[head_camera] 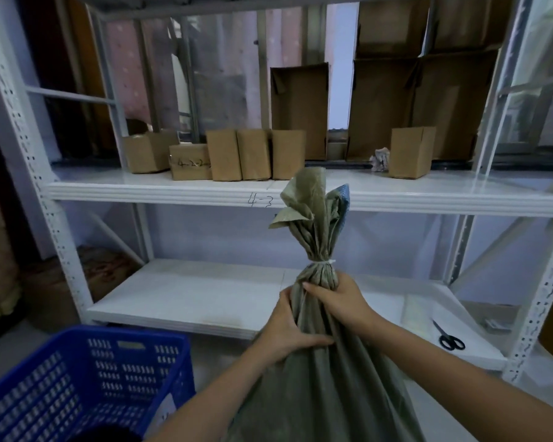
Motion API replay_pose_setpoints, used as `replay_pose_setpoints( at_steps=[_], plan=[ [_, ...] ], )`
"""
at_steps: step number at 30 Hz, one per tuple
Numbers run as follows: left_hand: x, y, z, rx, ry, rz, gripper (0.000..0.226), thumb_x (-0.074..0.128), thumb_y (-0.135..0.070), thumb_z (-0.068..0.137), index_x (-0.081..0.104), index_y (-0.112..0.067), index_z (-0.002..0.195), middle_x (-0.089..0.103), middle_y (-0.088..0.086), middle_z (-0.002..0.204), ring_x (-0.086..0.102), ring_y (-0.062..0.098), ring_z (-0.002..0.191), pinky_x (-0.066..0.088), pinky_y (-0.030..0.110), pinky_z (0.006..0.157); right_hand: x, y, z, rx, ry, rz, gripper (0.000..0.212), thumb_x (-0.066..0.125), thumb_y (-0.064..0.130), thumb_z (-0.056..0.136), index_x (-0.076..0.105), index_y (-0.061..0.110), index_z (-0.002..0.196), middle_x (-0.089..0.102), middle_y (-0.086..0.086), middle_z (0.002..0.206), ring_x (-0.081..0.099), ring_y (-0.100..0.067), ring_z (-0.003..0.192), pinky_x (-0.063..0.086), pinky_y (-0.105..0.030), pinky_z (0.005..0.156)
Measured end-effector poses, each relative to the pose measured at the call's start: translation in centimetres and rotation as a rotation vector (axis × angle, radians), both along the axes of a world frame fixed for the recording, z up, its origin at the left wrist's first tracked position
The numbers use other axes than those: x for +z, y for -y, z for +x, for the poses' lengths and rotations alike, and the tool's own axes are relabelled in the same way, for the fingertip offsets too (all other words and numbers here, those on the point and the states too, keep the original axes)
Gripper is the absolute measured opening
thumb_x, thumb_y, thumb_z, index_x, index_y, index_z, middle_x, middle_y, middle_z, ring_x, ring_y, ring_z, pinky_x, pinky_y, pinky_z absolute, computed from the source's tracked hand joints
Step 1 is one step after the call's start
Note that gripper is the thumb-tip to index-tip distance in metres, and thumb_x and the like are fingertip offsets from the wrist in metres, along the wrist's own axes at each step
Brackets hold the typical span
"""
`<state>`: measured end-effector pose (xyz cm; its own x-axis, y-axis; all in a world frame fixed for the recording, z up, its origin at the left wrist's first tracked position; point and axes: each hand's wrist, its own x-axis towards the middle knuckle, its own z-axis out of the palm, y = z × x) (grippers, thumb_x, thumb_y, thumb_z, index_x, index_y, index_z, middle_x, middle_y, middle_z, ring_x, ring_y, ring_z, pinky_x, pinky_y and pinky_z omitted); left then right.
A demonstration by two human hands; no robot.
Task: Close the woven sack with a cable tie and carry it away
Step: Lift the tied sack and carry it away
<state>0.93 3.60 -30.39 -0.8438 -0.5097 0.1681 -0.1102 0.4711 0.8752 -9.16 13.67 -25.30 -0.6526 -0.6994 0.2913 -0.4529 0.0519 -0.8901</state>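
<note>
A grey-green woven sack (329, 387) stands upright in front of me, its neck bunched tight. A white cable tie (322, 262) circles the neck, and the loose mouth of the sack fans out above it. My right hand (336, 298) grips the neck just below the tie. My left hand (288, 330) holds the gathered fabric a little lower on the left side. The bottom of the sack is out of view.
A white metal shelf rack (160, 191) stands right behind the sack, with several cardboard boxes (256, 154) on its upper shelf. Black scissors (449, 339) lie on the lower shelf at right. A blue plastic crate (87, 378) sits at the lower left.
</note>
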Motion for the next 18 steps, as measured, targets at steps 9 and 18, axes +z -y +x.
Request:
replay_pose_setpoints(
  at_steps=[9, 18],
  plan=[
    [3.8, -2.1, -2.1, 0.158, -0.211, 0.026, 0.064, 0.075, -0.034, 0.054, 0.057, -0.018, 0.114, 0.068, 0.001, 0.105, 0.065, 0.016, 0.096, 0.053, 0.025, 0.076, 5.5, 0.3, 1.1, -0.042, -0.197, -0.145, 0.019, 0.066, 0.026, 0.086, 0.059, 0.037, 0.073, 0.067, 0.011, 0.075, 0.065, -0.011, 0.076, 0.052, -0.035, 0.076],
    [12.5, 0.1, -3.4, 0.105, -0.434, 0.03, 0.064, 0.07, -0.036, 0.053, 0.063, -0.01, 0.11, 0.072, 0.01, 0.104, 0.068, 0.021, 0.098, 0.056, 0.037, 0.082, 14.7, 2.0, 0.7, -0.022, -0.249, -0.277, 0.017, 0.063, 0.048, 0.066, 0.066, 0.038, 0.08, 0.074, -0.002, 0.093, 0.068, -0.024, 0.093, 0.053, -0.05, 0.087]
  ],
)
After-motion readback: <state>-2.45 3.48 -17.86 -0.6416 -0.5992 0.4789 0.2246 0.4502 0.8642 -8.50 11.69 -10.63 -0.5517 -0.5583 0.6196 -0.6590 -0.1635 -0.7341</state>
